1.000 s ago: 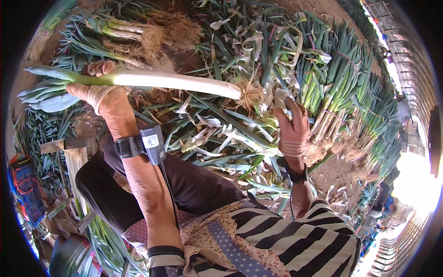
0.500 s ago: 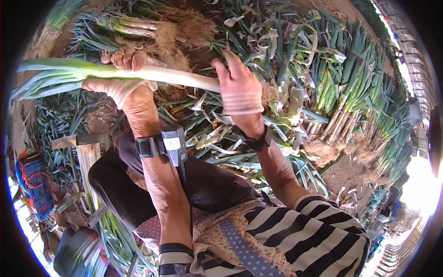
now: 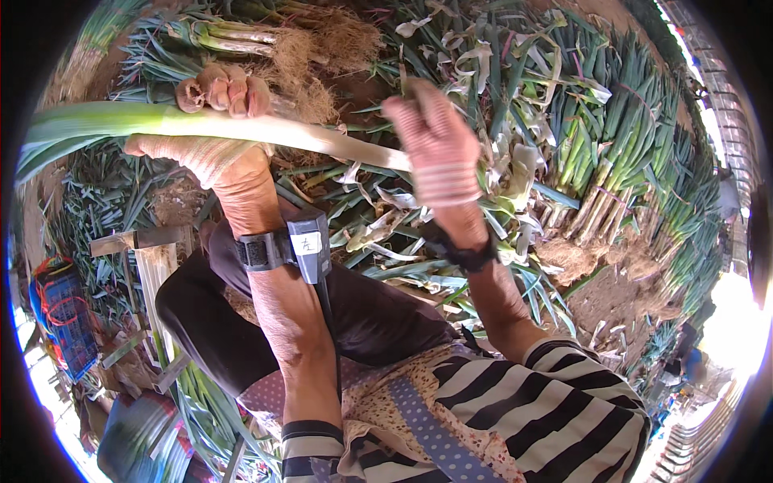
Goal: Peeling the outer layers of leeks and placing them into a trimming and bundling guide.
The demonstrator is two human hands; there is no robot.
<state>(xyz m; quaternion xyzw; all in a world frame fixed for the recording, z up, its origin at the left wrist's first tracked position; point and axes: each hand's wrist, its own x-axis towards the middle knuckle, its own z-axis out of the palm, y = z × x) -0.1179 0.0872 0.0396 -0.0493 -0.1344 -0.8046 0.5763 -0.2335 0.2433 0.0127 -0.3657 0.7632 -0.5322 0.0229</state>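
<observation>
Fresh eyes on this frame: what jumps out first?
The long pale leek in the left hand, stretching from the left edge toward the motion-blurred right hand at upper centre. Next, the black-and-white striped shirt at lower right, then the leek bundles along the right side, shaggy roots toward the wearer.

I'd call this a farm packing spot for vegetables. The ground around me is bare brown soil (image 3: 600,310), littered with limp, withered leaves (image 3: 378,229). To my right lie green onion bundles (image 3: 600,185) with roots on, gathered by pinkish ties; more rooted onions (image 3: 241,39) are heaped ahead. A curved, ribbed structure (image 3: 727,105) runs along the bright right edge.
</observation>
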